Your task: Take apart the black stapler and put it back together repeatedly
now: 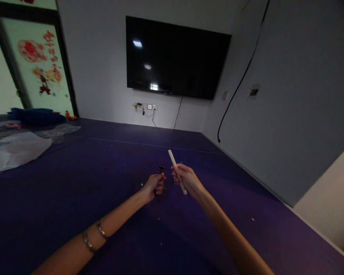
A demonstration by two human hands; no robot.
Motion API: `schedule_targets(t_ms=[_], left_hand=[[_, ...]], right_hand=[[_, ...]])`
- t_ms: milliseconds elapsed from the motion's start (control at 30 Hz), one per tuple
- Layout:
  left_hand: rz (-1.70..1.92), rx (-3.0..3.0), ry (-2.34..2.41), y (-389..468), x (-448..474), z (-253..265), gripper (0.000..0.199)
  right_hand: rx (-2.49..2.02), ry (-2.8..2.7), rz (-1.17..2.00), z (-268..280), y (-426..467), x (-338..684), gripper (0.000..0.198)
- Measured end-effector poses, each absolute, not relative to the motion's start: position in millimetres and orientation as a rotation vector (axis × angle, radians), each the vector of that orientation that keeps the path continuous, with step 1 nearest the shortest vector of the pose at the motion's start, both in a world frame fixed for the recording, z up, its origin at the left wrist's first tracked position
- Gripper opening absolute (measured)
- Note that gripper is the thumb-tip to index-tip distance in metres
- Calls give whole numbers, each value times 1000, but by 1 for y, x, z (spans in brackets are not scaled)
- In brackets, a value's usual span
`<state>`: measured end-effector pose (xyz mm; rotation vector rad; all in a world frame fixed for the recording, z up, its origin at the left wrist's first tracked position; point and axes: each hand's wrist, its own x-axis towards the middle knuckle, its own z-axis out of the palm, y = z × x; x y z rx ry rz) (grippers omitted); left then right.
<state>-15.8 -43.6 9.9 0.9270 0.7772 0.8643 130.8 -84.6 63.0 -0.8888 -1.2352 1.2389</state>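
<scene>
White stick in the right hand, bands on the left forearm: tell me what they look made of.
White stick: probably plastic, though painted wood is possible; its surface looks smooth and evenly pale, with a dull finish. Bands: likely polished metal, given their grey sheen and bright glints.

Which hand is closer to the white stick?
Right. The right hand holds the white stick; the left hand is apart, left of the stick, holding a small dark thing.

white rod [172, 158]: slim, straight, tilted, in right hand [188, 178] | dark object [161, 167]: small, partly hidden, in left hand [154, 183]
</scene>
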Motion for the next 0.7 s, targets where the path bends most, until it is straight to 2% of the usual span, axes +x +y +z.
schedule_targets(t_ms=[100,300,700], left_hand=[[837,837,808,-47,-11,13,20],[839,758,840,-56,-5,13,21],[796,778,871,-65,1,5,23]], right_hand=[[-1146,-1450,967,62,-59,154,25],[-1468,-1742,605,42,-43,169,49],[-1593,-1730,404,28,-41,168,52]])
